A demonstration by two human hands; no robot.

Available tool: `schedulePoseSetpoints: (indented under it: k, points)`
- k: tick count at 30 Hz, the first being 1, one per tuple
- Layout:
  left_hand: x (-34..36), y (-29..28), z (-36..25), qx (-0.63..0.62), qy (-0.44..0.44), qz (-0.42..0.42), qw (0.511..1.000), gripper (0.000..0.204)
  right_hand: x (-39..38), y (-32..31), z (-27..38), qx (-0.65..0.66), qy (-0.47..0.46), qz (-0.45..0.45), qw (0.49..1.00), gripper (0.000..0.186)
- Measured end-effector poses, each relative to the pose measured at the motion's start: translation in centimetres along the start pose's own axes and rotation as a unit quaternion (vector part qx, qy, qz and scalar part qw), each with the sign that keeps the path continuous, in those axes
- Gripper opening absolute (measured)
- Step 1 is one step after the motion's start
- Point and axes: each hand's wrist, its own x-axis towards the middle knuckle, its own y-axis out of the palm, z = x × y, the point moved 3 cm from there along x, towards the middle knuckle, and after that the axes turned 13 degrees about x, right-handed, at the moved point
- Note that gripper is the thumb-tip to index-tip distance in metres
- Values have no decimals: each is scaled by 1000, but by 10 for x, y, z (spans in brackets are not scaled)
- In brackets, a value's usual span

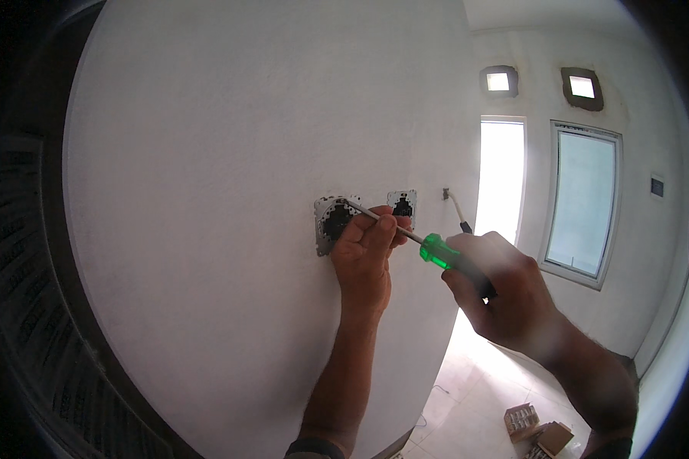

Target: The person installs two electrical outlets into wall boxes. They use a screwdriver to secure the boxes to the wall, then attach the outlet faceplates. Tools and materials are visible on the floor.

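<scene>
A screwdriver point(434, 250) with a green and black handle slants up and left toward the white wall. My right hand point(505, 287) is closed round its handle. My left hand point(366, 249) pinches the metal shaft between thumb and fingers, partway along. The tip of the shaft meets the upper edge of a wall socket insert point(333, 222), which has a metal mounting frame and a black middle. Part of that insert's right side lies behind my left hand. A second socket insert point(402, 203) of the same kind is just right of my left fingers.
A cable point(456, 205) sticks out of the wall to the right. Beyond stand a bright narrow opening point(501, 176), a framed window point(584, 203) and two small square openings. Opened cardboard boxes point(551, 440) lie on the tiled floor at lower right. A dark slatted panel point(23, 252) is at far left.
</scene>
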Motion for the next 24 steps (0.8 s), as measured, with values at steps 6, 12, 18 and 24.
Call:
schedulePoseSetpoints:
  k: [6,12,18,24]
  points:
    - [-2,-1,1,-9,14,8,1000,14,-1,-1,5,-27,-12,-4,1000,36]
    - [-2,-1,3,-9,18,9,1000,17,-3,0,6,-48,-53,-4,997,39]
    - [-1,-2,4,-9,28,23,999,17,-6,4,1,-24,-74,-29,997,40]
    - [1,-6,7,-22,26,34,999,18,-4,4,2,-46,-65,-14,997,40]
